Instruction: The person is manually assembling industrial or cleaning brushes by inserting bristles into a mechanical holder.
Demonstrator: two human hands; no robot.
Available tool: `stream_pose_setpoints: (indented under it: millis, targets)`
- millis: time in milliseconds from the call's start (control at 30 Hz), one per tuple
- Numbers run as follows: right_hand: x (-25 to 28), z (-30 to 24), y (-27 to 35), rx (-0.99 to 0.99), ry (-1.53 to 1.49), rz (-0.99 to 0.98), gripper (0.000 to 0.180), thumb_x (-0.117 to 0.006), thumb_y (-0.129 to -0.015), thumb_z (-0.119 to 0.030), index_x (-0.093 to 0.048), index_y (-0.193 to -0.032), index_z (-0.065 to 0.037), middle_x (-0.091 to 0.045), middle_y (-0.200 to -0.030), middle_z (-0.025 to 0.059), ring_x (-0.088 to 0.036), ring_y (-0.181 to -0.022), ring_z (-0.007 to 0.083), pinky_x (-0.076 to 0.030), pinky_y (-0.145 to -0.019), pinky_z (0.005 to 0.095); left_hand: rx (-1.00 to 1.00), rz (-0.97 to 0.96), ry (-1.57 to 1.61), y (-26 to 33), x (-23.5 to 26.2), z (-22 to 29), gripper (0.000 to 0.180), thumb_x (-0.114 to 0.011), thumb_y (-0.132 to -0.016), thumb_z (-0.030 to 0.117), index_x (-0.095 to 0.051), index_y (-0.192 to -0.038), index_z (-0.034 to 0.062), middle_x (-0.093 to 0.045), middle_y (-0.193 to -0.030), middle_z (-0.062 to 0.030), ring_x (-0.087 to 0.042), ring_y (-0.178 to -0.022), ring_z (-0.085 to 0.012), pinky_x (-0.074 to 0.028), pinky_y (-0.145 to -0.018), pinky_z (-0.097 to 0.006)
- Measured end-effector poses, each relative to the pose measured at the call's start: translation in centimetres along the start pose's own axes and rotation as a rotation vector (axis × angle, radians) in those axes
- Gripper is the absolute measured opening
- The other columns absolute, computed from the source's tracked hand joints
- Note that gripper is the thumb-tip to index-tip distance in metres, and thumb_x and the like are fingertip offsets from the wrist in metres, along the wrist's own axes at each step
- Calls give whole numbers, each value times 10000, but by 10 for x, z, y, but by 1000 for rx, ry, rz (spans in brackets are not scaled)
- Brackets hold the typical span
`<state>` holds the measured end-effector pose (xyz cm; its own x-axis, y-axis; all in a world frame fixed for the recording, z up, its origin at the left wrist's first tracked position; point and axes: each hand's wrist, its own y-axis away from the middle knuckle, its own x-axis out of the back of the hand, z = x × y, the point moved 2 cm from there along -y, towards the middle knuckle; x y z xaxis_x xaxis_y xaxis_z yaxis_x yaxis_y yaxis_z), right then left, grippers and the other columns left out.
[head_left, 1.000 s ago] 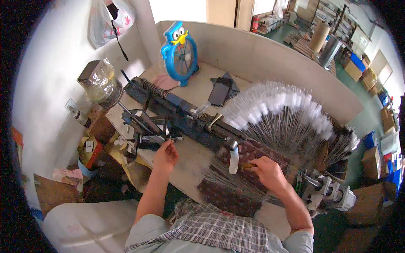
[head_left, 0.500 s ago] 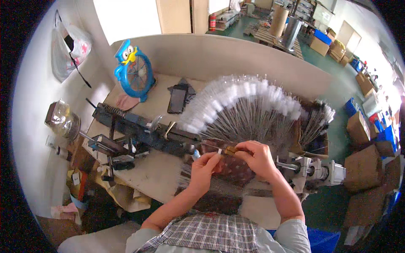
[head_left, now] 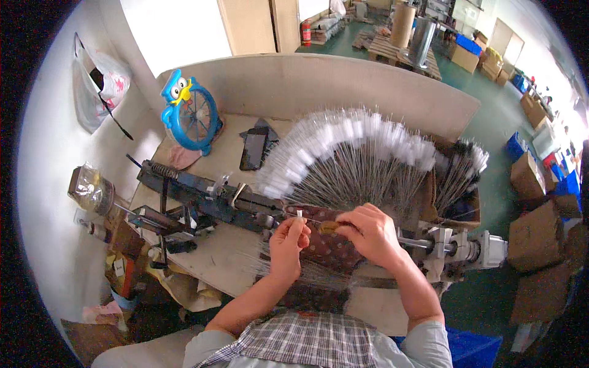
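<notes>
Head view: we have both hands together over a dark patterned cloth (head_left: 334, 250). Our left hand (head_left: 286, 246) has thumb and forefinger pressed together, pinching a small white piece (head_left: 299, 213) that stands just above the fingertips. Our right hand (head_left: 373, 234) closes thumb and fingers on a yellow-brown piece (head_left: 328, 227), just right of the white one. A thin wire seems to run between the two (whether it is joined to either, we cannot tell).

As for progress, we judge this one piece to be midway. Beyond the hands spreads a big fan of white-tufted wires (head_left: 353, 136), which look finished to us; the loose thin wires (head_left: 307, 274) lying nearer our body look untufted, so we take them as left to do, though their ends are too fine to make out.

The tufted wires crowd the far side, leaving little room there. A long black bar (head_left: 199, 191) ends close by our left hand, and a shafted metal unit (head_left: 443, 243) stands near our right forearm. Farther back sit a dark phone (head_left: 253, 151) and a blue bird-shaped fan (head_left: 191, 119), well apart from our hands.
</notes>
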<state>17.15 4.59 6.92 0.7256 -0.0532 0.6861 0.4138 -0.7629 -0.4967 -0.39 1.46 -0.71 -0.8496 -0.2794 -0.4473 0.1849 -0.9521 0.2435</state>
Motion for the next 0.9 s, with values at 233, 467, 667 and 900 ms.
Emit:
stream_pose_setpoints:
  millis: [233,467,667,900]
  targets:
    - [-57,-9,-41,-17,249,-9,147,-606,-780,-226,-643,-815,-88,-592,-762,73,-577,-776,265,-473,-690,388,150,20,133,-1,3,11,146,-585,-886,210,-576,-857,67,-539,-652,-3,-477,-541,-77,-383,-500,-222]
    - [-51,-17,-39,-217,-10,-168,218,-640,-774,-215,-672,-888,-31,-642,-779,115,-620,-743,264,-486,-669,344,103,-47,33,-3,13,6,257,-540,-910,301,-569,-838,56,-568,-655,-25,-513,-532,-87,-400,-488,-221]
    - [-59,-10,-37,-385,-241,-205,229,-584,-804,-235,-668,-909,-49,-647,-770,138,-636,-716,297,-490,-644,361,222,-97,88,-2,8,17,430,-419,-930,460,-535,-984,49,-601,-794,-63,-599,-742,-174,-478,-687,-312]
    - [-63,-37,-28,-57,152,66,263,-687,-710,-214,-666,-920,-56,-643,-856,72,-583,-845,248,-472,-729,361,203,119,322,-4,2,9,411,-406,-929,460,-530,-1024,79,-605,-948,-62,-572,-876,-168,-438,-798,-312]
